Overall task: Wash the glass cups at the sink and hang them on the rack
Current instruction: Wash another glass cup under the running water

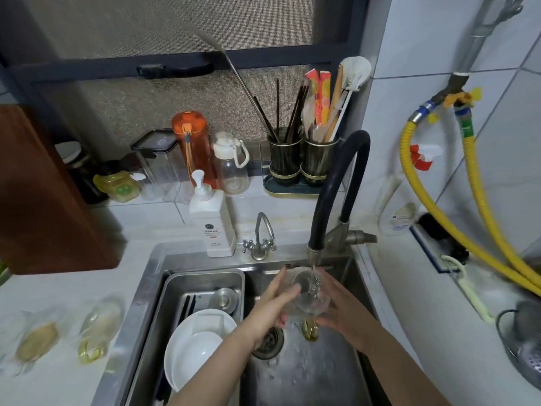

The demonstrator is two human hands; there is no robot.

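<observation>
A clear glass cup (307, 291) with a gold foot (310, 329) is held over the sink basin (307, 373), right under the black hose faucet (328, 200). Water runs from the spout into the cup. My left hand (275, 306) grips its left side, with the thumb lying across the rim. My right hand (342, 306) cups the right side and the base. Two more glass cups with gold feet (96, 329) (35, 341) lie blurred on the white counter at the left.
A steel drain tray (172, 288) in the sink's left half holds white plates (193, 347) and chopsticks. A soap pump bottle (212, 221) and a small tap (260, 238) stand behind the sink. Bottles, jars and utensil holders (298, 159) line the sill. Yellow hoses (483, 206) hang at right.
</observation>
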